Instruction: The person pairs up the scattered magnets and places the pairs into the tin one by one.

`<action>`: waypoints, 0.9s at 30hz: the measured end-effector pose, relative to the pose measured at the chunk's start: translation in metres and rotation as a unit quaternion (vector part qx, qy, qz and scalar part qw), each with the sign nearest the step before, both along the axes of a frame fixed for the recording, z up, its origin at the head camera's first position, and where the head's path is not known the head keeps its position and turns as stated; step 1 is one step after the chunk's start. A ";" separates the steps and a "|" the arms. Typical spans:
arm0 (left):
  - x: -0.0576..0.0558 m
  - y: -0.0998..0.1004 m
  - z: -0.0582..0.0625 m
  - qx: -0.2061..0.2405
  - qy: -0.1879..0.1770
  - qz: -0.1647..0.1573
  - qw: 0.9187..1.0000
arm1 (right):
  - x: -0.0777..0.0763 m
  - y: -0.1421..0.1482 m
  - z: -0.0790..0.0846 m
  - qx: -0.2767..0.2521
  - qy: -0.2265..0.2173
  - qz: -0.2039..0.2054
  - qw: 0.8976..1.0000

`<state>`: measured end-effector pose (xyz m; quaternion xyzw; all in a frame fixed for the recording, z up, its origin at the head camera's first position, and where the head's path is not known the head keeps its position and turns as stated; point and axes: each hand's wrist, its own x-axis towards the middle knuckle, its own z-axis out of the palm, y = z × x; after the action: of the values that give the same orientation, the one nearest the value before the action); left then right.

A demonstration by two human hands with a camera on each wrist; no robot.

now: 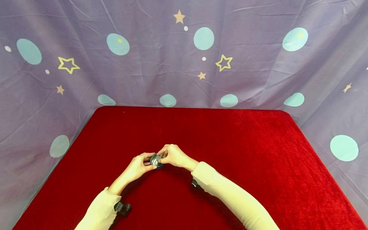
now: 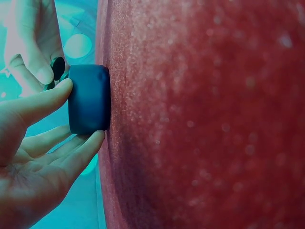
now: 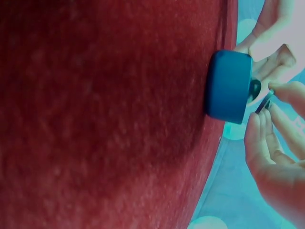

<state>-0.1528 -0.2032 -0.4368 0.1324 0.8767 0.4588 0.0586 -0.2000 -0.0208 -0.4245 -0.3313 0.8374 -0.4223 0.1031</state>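
Note:
A small dark, rounded case (image 2: 89,99), with the look of an earbud case, sits upright right at the red cloth. My left hand (image 1: 137,166) holds it from the side, thumb near the top edge and fingertips lower down. From its top pokes a dark rounded bud (image 3: 255,89). Just above the case, my right hand (image 1: 175,156) pinches a small, thin dark piece that looks like an earbud (image 3: 265,102) between thumb and fingers. In the head view the fingers of both hands partly cover the case, and its top catches white light.
A red cloth (image 1: 230,137) covers the table, which has rounded far corners. Behind and on both sides hangs a purple curtain (image 1: 155,73) with stars and blue dots. Dark wrist cameras (image 1: 123,208) sit by both pale sleeves (image 1: 227,188).

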 end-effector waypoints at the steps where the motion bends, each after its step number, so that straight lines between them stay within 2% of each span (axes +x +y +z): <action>1: 0.000 0.000 0.000 -0.002 -0.001 -0.001 1.000 | 0.000 -0.001 -0.001 0.000 -0.001 -0.002 1.000; 11: 0.001 0.000 0.001 0.003 -0.003 -0.005 1.000 | 0.005 -0.001 -0.003 -0.023 -0.031 -0.018 0.999; 16: 0.000 0.001 0.002 -0.007 0.004 -0.001 1.000 | 0.006 0.009 -0.002 -0.036 -0.024 -0.021 0.999; 20: 0.001 0.002 0.002 -0.028 0.017 0.002 0.999 | 0.007 0.020 -0.002 -0.039 -0.018 -0.022 0.999; 27: 0.005 -0.002 0.007 -0.068 0.063 0.001 0.996 | 0.011 0.043 -0.001 -0.037 0.014 -0.017 0.999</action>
<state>-0.1478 -0.2048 -0.4301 0.1557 0.9078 0.3893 0.0112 -0.1890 0.0225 -0.4256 -0.3265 0.8282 -0.4498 0.0719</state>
